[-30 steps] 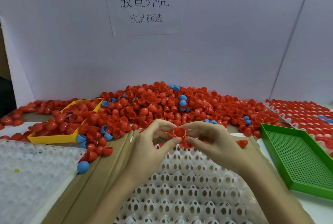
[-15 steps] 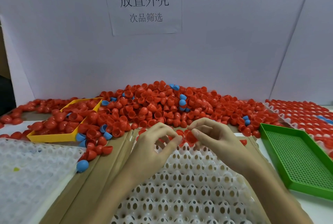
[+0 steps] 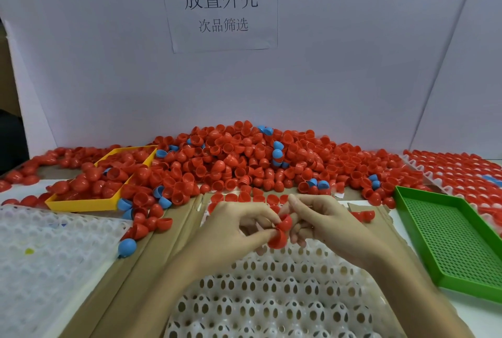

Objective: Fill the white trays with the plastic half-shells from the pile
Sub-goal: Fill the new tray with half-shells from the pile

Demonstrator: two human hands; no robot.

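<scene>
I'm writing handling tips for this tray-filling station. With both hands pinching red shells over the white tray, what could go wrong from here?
1. The two red half-shells pinched between left hand and right hand look nested; they might go down together.
2. Blue shells mixed into the pile could be grabbed by mistake.

White table (image 3: 478, 316) w/ flat cardboard (image 3: 152, 250) across the middle. On it: red/blue shell pile (image 3: 244, 163), yellow tray (image 3: 81, 205), green tray (image 3: 445, 240), white trays (image 3: 271, 299)
</scene>
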